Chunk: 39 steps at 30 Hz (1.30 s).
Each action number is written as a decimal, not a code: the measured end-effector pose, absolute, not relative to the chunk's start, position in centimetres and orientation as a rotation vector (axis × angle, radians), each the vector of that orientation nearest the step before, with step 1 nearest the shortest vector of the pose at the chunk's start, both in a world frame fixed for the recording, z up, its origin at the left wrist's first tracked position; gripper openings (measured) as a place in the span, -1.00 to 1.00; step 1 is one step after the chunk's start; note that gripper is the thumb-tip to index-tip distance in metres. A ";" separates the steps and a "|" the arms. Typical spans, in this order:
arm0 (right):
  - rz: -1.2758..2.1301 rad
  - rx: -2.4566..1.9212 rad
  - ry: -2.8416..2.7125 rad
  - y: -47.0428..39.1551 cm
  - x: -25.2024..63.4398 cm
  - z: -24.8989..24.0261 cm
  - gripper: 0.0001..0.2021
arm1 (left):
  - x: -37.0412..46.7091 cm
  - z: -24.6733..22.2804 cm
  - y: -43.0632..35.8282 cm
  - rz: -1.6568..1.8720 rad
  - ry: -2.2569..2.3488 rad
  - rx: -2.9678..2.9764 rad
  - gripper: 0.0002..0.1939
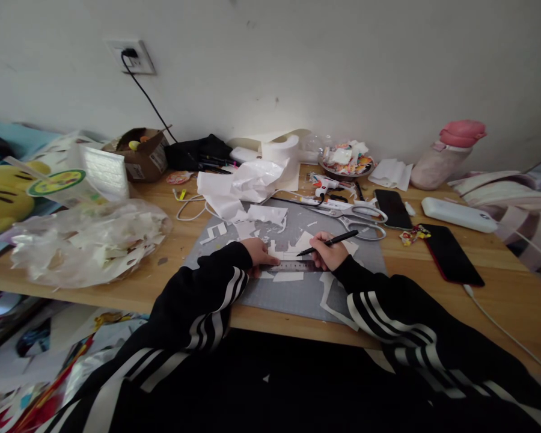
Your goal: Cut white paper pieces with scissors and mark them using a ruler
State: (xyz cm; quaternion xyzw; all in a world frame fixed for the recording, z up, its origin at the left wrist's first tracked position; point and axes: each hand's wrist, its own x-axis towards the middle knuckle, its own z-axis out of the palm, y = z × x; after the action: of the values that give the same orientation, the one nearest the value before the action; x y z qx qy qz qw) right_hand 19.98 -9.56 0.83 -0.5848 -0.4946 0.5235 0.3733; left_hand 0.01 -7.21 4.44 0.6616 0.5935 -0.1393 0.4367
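Observation:
A black pen (341, 237) is gripped in my right hand (329, 252), its tip pointing left and down at a piece of white paper (291, 255). Below that tip lies a metal ruler (294, 265), running left to right. My left hand (260, 252) holds the ruler's left end with the thumb on top; its other fingers are partly hidden. The lower part of my right hand rests by the ruler's right end. Under both hands is a grey cutting mat (270, 299) strewn with white paper scraps. A cut paper strip (336, 307) lies near the mat's front edge.
Scissors (358, 216) lie behind my right hand, near two phones (453, 254) and a white power bank (457, 214). A plastic bag of scraps (94, 243) sits left. Farther back are a paper roll (282, 150), a glue gun (324, 182) and a pink-lidded bottle (448, 153).

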 end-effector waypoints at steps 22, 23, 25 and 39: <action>1.268 -1.448 -1.333 -8.9 18.8 0.5 -0.82 | 0.0 4.3 -6.9 -0.386 1.460 1.647 -0.58; 1.279 -1.431 -1.350 -8.8 18.5 0.4 -0.82 | -0.1 4.2 -6.8 -0.385 1.447 1.644 -0.57; 1.295 -1.409 -1.363 -8.7 18.3 0.3 -0.81 | -0.2 4.1 -6.7 -0.383 1.430 1.637 -0.57; 1.271 -1.443 -1.336 -9.7 18.1 0.7 -0.80 | -0.2 3.9 -6.7 -0.369 1.449 1.685 -0.59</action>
State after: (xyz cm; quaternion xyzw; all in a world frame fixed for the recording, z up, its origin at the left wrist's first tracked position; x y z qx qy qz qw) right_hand 18.07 -9.72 0.67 -0.5678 -0.5254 0.4998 0.3896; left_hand -0.17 -6.74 3.87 0.6754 0.5806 -0.1479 0.4299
